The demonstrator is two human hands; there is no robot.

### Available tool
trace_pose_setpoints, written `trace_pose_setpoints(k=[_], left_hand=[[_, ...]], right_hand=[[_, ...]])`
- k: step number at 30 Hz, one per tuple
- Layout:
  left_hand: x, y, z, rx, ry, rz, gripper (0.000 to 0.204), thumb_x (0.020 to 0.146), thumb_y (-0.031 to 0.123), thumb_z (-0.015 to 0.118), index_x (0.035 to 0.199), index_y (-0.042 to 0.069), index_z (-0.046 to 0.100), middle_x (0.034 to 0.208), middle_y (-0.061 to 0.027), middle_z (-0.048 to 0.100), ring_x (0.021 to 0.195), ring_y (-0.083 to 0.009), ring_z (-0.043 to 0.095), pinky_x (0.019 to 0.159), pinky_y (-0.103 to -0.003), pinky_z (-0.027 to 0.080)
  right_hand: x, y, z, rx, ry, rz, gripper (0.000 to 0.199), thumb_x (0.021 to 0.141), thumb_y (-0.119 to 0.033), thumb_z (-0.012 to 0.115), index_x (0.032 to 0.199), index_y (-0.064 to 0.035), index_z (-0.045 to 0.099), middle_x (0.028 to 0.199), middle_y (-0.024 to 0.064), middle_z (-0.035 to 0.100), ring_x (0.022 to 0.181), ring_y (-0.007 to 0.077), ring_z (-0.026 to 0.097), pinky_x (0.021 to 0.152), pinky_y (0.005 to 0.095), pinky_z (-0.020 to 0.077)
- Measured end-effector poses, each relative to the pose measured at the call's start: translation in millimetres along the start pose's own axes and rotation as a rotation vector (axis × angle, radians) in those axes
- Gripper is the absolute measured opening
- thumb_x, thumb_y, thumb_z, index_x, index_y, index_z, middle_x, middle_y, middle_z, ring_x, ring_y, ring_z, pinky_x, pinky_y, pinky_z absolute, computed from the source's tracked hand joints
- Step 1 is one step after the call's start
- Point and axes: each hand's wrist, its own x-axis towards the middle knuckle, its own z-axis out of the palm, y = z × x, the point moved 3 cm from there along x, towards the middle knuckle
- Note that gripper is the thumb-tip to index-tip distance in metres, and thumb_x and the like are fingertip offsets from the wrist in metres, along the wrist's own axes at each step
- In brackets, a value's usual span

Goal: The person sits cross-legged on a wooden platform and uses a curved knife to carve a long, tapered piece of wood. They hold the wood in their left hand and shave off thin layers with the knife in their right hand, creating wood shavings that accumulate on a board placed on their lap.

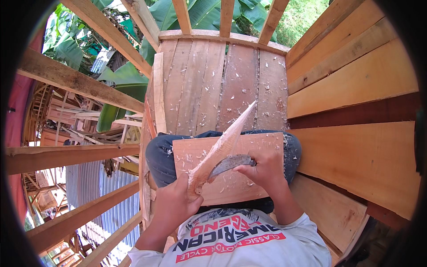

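Note:
A pale, pointed piece of wood slants up and to the right over my lap, its tip away from me. My left hand is wrapped round its thick lower end. In my right hand is a knife with a curved grey blade; the fist hides its handle. The blade lies against the right side of the wood, near the lower end. Beneath both, a flat wooden board rests across my thighs, with shavings scattered on it.
Plank flooring with curled shavings stretches ahead. Wooden rails stand along the left, with corrugated metal sheets below outside. A plank wall rises close on the right. Banana leaves show beyond the far rail.

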Motion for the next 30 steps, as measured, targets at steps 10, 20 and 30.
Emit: trace_pose_setpoints(k=[10, 20, 30], left_hand=[[-23, -2, 14, 0.014, -0.177, 0.056, 0.048, 0.065, 0.021, 0.076, 0.102, 0.002, 0.051, 0.074, -0.0158, 0.063, 0.069, -0.0352, 0.064, 0.056, -0.043, 0.049], [6, -3, 12, -0.009, -0.043, 0.015, 0.067, 0.062, 0.026, 0.077, 0.115, -0.003, 0.051, 0.067, -0.0184, 0.063, 0.065, -0.0359, 0.065, 0.056, -0.042, 0.051], [-16, 1, 29, -0.099, -0.104, 0.094, 0.06, 0.062, 0.022, 0.076, 0.111, -0.003, 0.054, 0.076, -0.0199, 0.065, 0.069, -0.0349, 0.067, 0.059, -0.037, 0.053]], right_hand=[[24, 86, -65, 0.158, 0.437, 0.354, 0.066, 0.088, -0.052, 0.06, 0.062, 0.0071, 0.051, 0.048, 0.0105, 0.038, 0.048, 0.0135, 0.038, 0.047, 0.0362, 0.0336], [-18, -5, 5, 0.102, 0.008, 0.022, 0.05, 0.071, -0.054, 0.074, 0.068, -0.004, 0.069, 0.056, 0.0159, 0.057, 0.056, 0.0347, 0.061, 0.05, 0.0409, 0.0461], [14, 69, -58, 0.131, 0.291, 0.468, 0.061, 0.077, -0.059, 0.067, 0.061, 0.0, 0.061, 0.054, 0.0183, 0.054, 0.052, 0.0376, 0.057, 0.048, 0.0409, 0.0426]])
